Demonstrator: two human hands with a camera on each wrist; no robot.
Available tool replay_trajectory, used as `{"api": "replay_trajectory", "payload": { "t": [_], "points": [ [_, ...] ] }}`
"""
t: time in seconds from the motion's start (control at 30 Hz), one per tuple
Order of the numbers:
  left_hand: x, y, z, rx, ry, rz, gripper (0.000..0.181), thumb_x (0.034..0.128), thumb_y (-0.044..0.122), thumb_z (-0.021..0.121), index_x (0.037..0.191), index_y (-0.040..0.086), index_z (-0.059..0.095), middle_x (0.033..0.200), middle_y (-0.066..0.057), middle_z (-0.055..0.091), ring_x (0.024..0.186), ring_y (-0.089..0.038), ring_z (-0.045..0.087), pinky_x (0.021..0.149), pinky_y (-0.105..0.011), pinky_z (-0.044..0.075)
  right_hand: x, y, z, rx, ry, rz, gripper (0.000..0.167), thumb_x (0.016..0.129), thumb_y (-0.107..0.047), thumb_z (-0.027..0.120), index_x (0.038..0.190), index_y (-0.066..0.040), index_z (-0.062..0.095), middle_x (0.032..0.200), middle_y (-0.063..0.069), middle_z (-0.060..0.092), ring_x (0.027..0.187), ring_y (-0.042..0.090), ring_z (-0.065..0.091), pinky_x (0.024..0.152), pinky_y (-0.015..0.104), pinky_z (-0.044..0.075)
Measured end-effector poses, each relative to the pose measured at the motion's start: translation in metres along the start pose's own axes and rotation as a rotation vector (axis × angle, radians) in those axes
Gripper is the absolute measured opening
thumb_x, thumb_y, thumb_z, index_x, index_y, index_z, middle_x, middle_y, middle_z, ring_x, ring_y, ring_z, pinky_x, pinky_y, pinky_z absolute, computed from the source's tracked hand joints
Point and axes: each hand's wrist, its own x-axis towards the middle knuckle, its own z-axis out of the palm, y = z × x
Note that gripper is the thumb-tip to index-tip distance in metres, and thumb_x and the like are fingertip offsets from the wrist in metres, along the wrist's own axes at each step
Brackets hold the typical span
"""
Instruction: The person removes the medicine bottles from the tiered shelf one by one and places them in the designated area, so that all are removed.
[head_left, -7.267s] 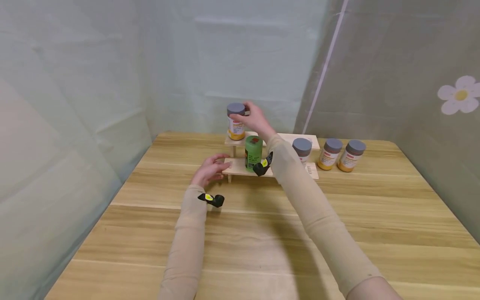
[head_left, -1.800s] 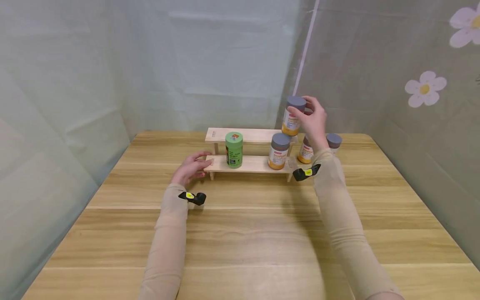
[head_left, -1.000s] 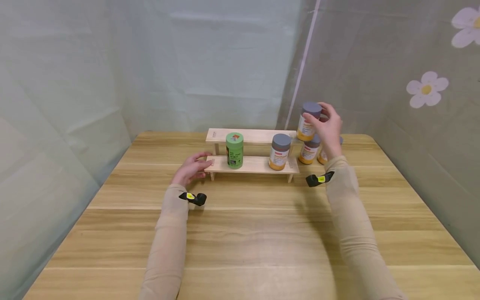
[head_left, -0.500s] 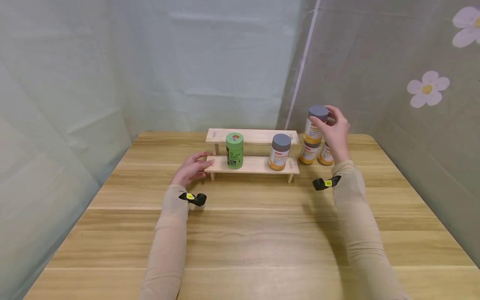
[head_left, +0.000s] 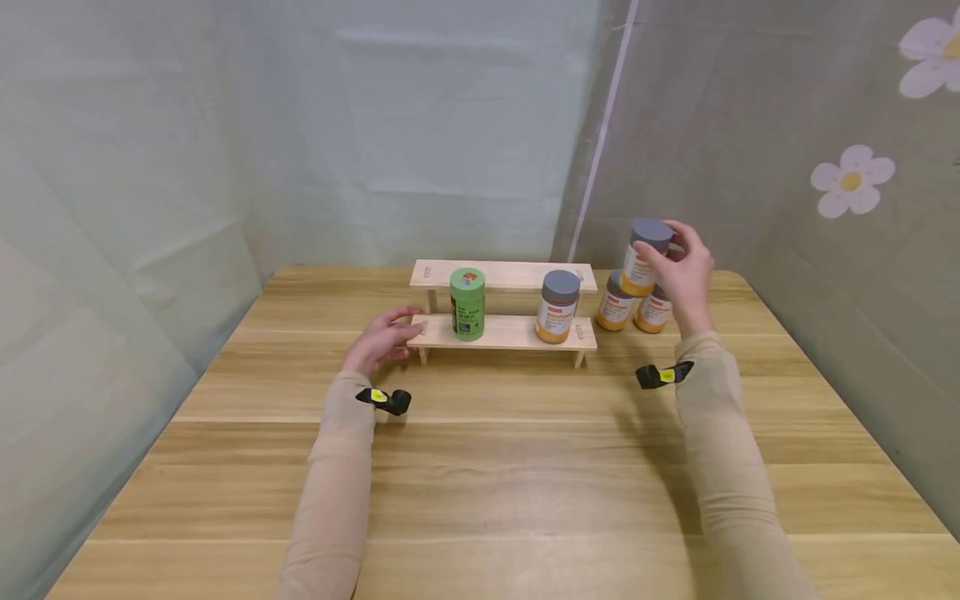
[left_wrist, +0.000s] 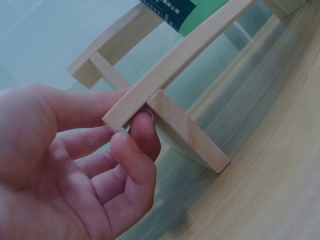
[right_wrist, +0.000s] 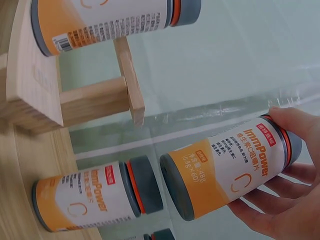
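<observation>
My right hand (head_left: 688, 271) grips a vitamin bottle (head_left: 637, 265) with a grey cap and a white and orange label. It is held in the air, slightly tilted, just above two matching bottles, a left one (head_left: 615, 308) and a right one (head_left: 654, 312), standing on the table. In the right wrist view the held bottle (right_wrist: 225, 170) is apart from the bottle below (right_wrist: 90, 195). My left hand (head_left: 378, 340) pinches the left end of the two-tier wooden shelf (head_left: 502, 332), thumb above and fingers curled beneath the lower board (left_wrist: 165, 75).
On the lower board stand a green canister (head_left: 468, 308) at the left and another grey-capped vitamin bottle (head_left: 558, 310) at the right. The upper board (head_left: 502, 273) bears no bottle. Pale curtains (head_left: 450, 125) hang behind the wooden table (head_left: 487, 467).
From the left end of the upper board, my right hand has carried the vitamin bottle rightward past the shelf, then lower over the two table bottles. My left hand keeps its hold on the shelf.
</observation>
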Motion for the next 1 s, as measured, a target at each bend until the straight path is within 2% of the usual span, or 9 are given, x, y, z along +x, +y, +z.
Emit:
{"api": "replay_trajectory", "payload": {
  "t": [0.47, 0.6, 0.83, 1.0],
  "points": [
    [-0.009, 0.003, -0.003, 0.001, -0.010, 0.005, 0.054, 0.0978, 0.020, 0.058, 0.147, 0.013, 0.037, 0.109, 0.002, 0.053, 0.074, -0.001, 0.054, 0.057, -0.013, 0.048, -0.007, 0.014, -0.019, 0.108, 0.089, 0.027, 0.050, 0.082, -0.022, 0.078, 0.128, -0.015, 0.059, 0.108, -0.010, 0.057, 0.086, 0.002, 0.056, 0.077, 0.015, 0.045],
    [-0.010, 0.001, -0.006, 0.018, -0.012, 0.000, 0.055, 0.0973, 0.023, 0.059, 0.148, 0.015, 0.038, 0.110, 0.001, 0.052, 0.077, -0.002, 0.055, 0.060, -0.014, 0.048, -0.011, 0.018, -0.025, 0.123, 0.126, 0.060, 0.048, 0.081, -0.021, 0.078, 0.126, -0.016, 0.060, 0.110, -0.010, 0.059, 0.085, 0.002, 0.056, 0.079, 0.015, 0.044],
    [-0.012, -0.003, -0.013, 0.045, -0.024, 0.011, 0.057, 0.0980, 0.025, 0.058, 0.149, 0.014, 0.035, 0.117, -0.002, 0.052, 0.079, -0.002, 0.056, 0.060, -0.014, 0.048, -0.014, 0.015, -0.035, 0.086, 0.137, 0.100, 0.048, 0.082, -0.030, 0.078, 0.125, -0.021, 0.059, 0.124, -0.002, 0.060, 0.092, 0.003, 0.055, 0.084, 0.017, 0.044],
    [-0.014, -0.001, -0.014, 0.046, -0.018, 0.005, 0.054, 0.0985, 0.024, 0.057, 0.148, 0.014, 0.036, 0.118, -0.003, 0.050, 0.082, -0.003, 0.056, 0.062, -0.015, 0.049, -0.016, 0.012, -0.042, 0.108, 0.166, 0.094, 0.044, 0.081, -0.027, 0.078, 0.122, -0.022, 0.061, 0.118, -0.006, 0.060, 0.091, 0.003, 0.055, 0.083, 0.018, 0.044]
  ]
}}
